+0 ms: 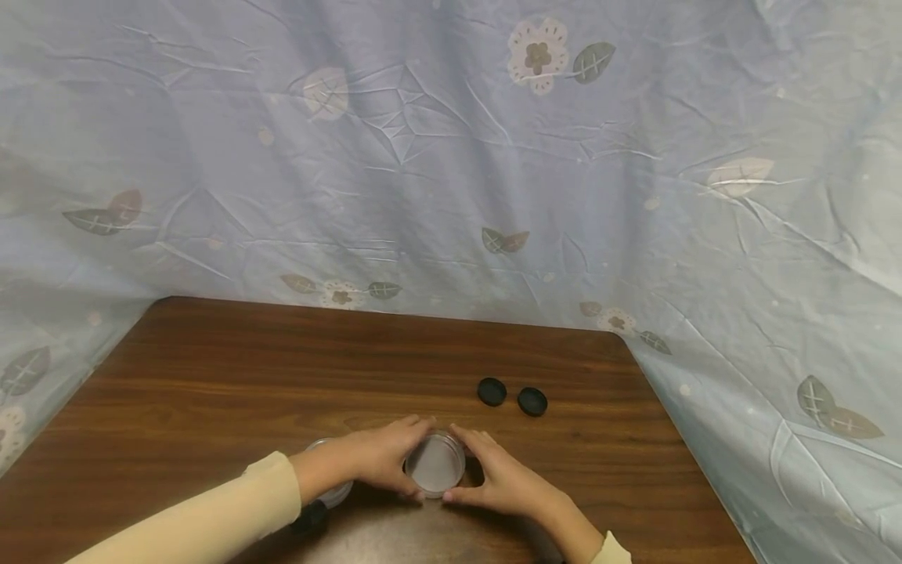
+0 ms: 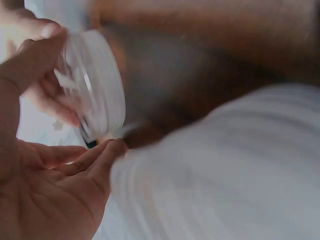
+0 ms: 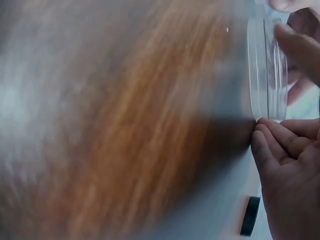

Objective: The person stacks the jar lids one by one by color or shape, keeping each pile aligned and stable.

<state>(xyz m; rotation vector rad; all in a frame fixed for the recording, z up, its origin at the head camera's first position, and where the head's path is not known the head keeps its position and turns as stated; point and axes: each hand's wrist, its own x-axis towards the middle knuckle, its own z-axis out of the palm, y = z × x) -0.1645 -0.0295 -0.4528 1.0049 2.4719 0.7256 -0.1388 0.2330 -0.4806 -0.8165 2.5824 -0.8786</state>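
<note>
Closest to our work, a clear, round, shallow plastic container [image 1: 435,465] sits directly between our two hands, with our left hand [image 1: 387,458] on its left side and our right hand [image 1: 503,479] on its right. Both are grasping it, thumbs at the near side and fingers curled round the far side, so neither is nearer. Being round, it has no long axis; its flat face looks up toward us. We cannot tell whether its base touches the table.

About level with it on the left, a second clear, round container [image 1: 339,495] shows partly from under our left forearm, which crosses over it in its pale yellow sleeve [image 1: 232,501].

Farther out and to the right, two small black round caps [image 1: 492,392] lie just beside each other, apart, nearer our right hand; its fingertips come between them and the held container. Beyond the brown wood-grain table [image 1: 282,368] hangs a pale blue flowered cloth [image 1: 423,196].
</note>
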